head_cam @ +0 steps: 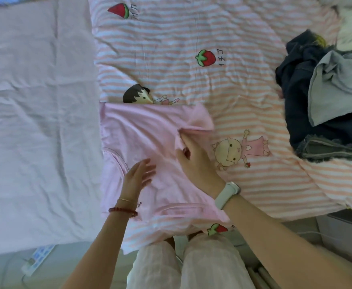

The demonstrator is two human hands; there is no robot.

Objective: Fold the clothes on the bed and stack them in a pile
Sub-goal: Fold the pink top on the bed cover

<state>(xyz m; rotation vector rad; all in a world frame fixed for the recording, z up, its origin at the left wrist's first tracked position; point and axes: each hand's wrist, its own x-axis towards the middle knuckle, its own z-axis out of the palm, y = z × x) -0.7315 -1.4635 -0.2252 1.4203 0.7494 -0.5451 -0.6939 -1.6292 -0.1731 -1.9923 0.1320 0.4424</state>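
Pink shirt (pixel 150 142) lies flat on the striped quilt (pixel 233 80), left of the heap of dark clothes (pixel 317 90). On it, the right hand (pixel 196 161) pinches a raised fold at its fingertips; the left hand (pixel 138 178) rests flat, fingers straight.

Soft even daylight, slight blur, wide-angle distortion

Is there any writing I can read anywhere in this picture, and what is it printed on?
"イチゴ": beside the strawberry on the striped quilt cover.
"スイカ": beside the watermelon slice on the same cover; the first character is blurred, so this is likely, not certain.
Beside the lower strawberry: mostly hidden, unreadable.
Pink T-shirt, clothes pile: no text visible.
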